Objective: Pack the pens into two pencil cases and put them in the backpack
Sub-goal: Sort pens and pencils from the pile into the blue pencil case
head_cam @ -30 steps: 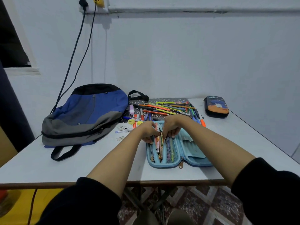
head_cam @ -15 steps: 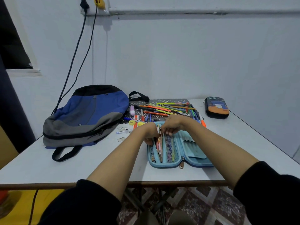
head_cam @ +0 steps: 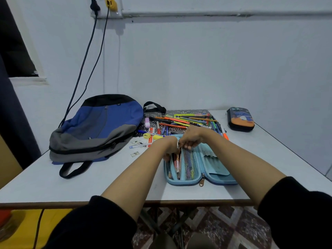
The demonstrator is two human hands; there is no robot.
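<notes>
Head view: the blue pencil case [head_cam: 213, 169] lies open on the table [head_cam: 89, 182], its long axis running away from the person; the pens [head_cam: 177, 164] inside lie along it; the left hand [head_cam: 169, 149] curls round its far left rim; the right hand [head_cam: 191, 139] pinches the mesh divider's far end; loose pens [head_cam: 188, 121] behind lie mostly crosswise, between the backpack [head_cam: 97, 128] and a dark pencil case [head_cam: 240, 119].
</notes>
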